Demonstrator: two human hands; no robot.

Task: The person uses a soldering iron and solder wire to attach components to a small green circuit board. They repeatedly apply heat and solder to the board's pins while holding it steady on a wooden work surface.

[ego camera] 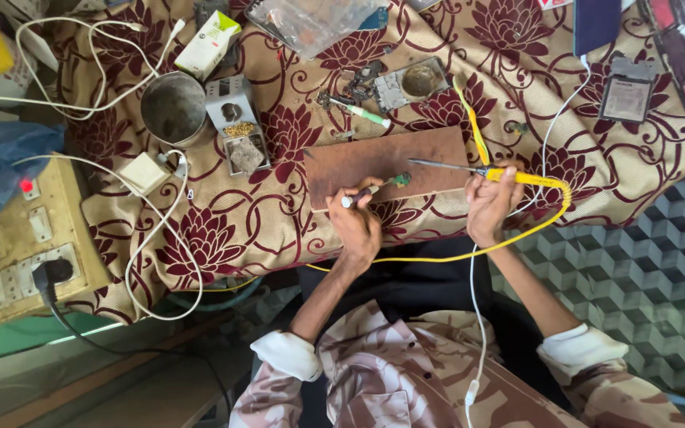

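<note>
My right hand (pixel 489 202) grips a yellow-handled soldering iron (pixel 509 173); its metal tip points left over a brown wooden board (pixel 358 162) lying on the flowered cloth. My left hand (pixel 356 223) holds a thin tool with a silver end (pixel 358 195) at the board's near edge, its far end touching a small green part (pixel 399 181) on the board. The iron's yellow cord (pixel 469 254) loops from the handle back across my lap.
Behind the board lie a small circuit board (pixel 410 83), a green-handled screwdriver (pixel 362 112), a metal cup (pixel 174 108), small open boxes (pixel 235 127) and a clear bag (pixel 311 22). A switch box with plugs (pixel 21 238) sits left, trailing white cables (pixel 152 238). A dark device (pixel 626 89) lies right.
</note>
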